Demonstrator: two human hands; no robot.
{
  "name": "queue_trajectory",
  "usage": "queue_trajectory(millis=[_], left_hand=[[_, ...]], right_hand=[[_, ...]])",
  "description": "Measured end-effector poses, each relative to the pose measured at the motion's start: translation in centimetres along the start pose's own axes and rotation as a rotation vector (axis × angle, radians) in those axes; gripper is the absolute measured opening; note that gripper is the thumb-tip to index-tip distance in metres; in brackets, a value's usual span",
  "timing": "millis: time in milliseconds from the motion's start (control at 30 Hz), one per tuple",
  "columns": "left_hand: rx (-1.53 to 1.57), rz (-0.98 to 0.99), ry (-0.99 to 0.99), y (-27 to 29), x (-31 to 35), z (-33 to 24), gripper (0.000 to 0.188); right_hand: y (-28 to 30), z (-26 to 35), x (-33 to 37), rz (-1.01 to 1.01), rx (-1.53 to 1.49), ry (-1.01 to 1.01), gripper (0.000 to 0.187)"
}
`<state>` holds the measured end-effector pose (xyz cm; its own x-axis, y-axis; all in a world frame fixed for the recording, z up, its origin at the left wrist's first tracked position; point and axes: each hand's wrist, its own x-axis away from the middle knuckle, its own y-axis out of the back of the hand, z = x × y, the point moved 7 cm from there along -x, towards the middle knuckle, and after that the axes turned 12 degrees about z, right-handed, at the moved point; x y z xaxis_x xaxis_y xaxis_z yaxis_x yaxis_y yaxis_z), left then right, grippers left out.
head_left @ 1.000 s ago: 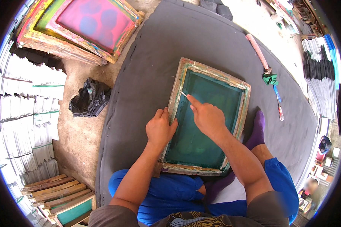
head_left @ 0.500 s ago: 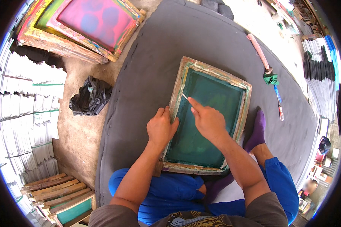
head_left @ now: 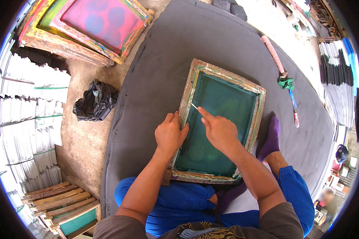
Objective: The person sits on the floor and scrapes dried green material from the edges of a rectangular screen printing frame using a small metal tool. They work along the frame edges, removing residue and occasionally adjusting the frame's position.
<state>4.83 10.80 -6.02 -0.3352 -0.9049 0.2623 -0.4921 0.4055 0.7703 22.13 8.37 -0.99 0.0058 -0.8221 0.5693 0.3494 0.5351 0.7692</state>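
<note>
Holding a thin tool, shirt print seemingly pictorial.

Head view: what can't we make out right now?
Thin white tool, head view: the rest is hidden by the right hand; exposed tip too small to identify.
Left hand, head view: some fingertips hidden by the hand itself.
Wooden frame, head view: underside hidden by its upper side.
Pink screen, head view: cut off by the top edge.

mesh: green | mat: grey | trousers: blue | panel: pink, blue-spotted
</note>
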Motion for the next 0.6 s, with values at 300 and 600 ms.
queue_trajectory(millis=[300,600], left_hand=[[-0.005,0.007,0.006,0.1,0.0,-0.1,0.056],[0.006,-0.021,-0.039,-0.3,0.0,-0.2,0.054]], right_hand=[[0.3,0.6,0.3,-0.002,0.081,0.001,0.043],[0.8,3.0,0.0,0.135,0.172,-0.021,0.056]])
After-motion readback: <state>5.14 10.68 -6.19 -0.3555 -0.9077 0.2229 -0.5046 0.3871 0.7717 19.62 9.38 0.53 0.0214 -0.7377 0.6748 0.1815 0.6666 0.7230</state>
